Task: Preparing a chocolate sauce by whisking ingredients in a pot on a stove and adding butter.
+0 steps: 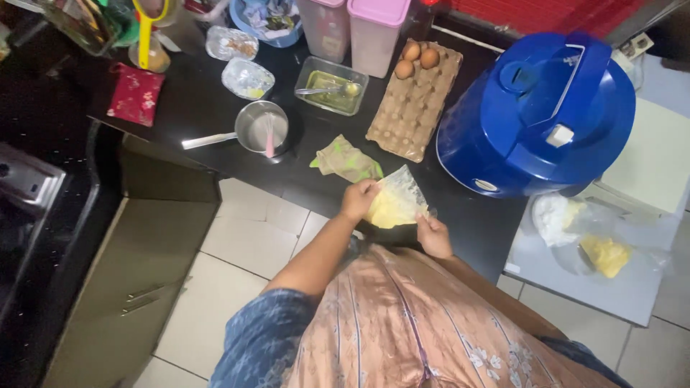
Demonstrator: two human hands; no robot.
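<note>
Nearest the body, the right hand (433, 236) pinches the lower right corner of a clear plastic bag (395, 200), its fingers closed on the film. The left hand (357, 199) grips the bag's left edge, fingers curled shut around it. The bag hangs between both hands above the front edge of the black counter (194, 108). It is thin and see-through, with a pale yellow mass filling its lower part. Just beyond the left hand lies a crumpled brown and green wrapper (346, 159). Farther back sit a cardboard egg tray (413, 108) holding three eggs, a small metal saucepan (262, 128) and a glass dish (332, 85). A large blue cooker (535, 115) stands to the right.
</note>
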